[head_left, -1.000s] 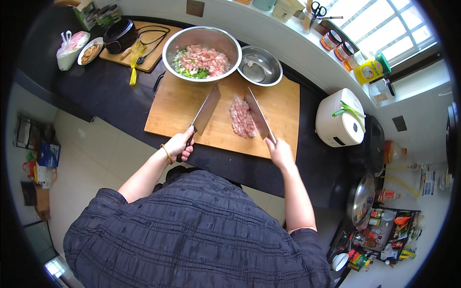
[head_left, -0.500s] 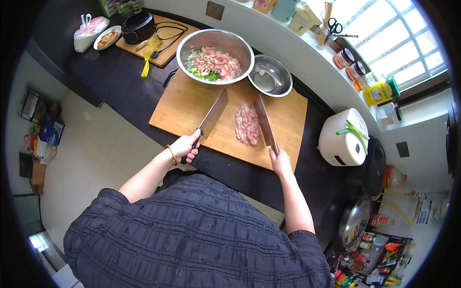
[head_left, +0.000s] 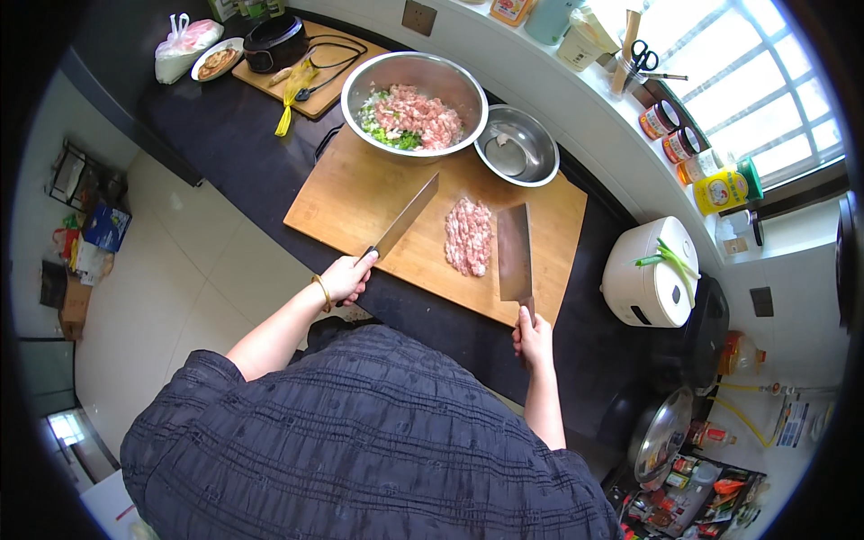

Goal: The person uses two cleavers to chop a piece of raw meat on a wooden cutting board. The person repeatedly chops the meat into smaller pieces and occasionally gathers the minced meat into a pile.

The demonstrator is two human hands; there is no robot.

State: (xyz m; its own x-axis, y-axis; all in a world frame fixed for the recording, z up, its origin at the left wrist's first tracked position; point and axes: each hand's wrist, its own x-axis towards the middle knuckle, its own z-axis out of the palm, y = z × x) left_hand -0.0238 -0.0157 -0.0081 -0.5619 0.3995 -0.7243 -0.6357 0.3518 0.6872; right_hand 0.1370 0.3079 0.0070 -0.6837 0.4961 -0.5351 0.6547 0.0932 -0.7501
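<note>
Gripping two broad steel cleavers, left hand (head_left: 346,277) and right hand (head_left: 533,339) flank pink minced meat (head_left: 469,236) on the wooden board (head_left: 360,193); yellow jar (head_left: 720,191) at two o'clock.

Daylight pours through the window (head_left: 765,81) onto the dark counter (head_left: 225,135); pale floor tiles (head_left: 180,279) spread left.

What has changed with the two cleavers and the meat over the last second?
The left cleaver now tilts up off the board, left of the meat. The right cleaver has shifted from angled over the meat to beside it. The left hand and right hand keep their grips. Meat, board and bowls stay put.
</note>
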